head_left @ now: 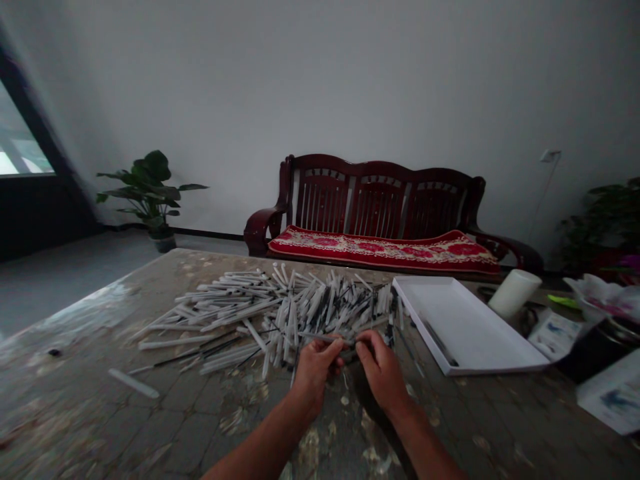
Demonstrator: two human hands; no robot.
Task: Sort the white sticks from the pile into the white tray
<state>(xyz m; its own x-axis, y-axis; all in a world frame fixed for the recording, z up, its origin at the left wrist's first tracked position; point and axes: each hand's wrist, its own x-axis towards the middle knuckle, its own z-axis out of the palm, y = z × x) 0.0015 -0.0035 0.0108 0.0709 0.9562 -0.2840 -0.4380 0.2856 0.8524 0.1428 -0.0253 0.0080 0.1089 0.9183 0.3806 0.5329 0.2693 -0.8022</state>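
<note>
My left hand (317, 369) is closed, pinching a thin grey-white pen-like tube (320, 337) whose end sticks out to the left. Close beside it, my right hand (380, 370) is also closed, thumb against fingers; what it pinches is too small and dark to make out. Both hands are over the table's near middle, at the front edge of a large loose pile of whitish tubes (240, 293) mixed with thin dark rods (215, 348). One pale tube (134, 383) lies apart at the left.
A shallow white tray (480, 327) holding slim dark pen-like sticks (440, 340) is to the right. Beyond it stand a white roll (515, 293), small boxes (555, 333) and a dark cylindrical container (600, 343). A wooden bench (375, 193) is behind the patterned table (165, 427).
</note>
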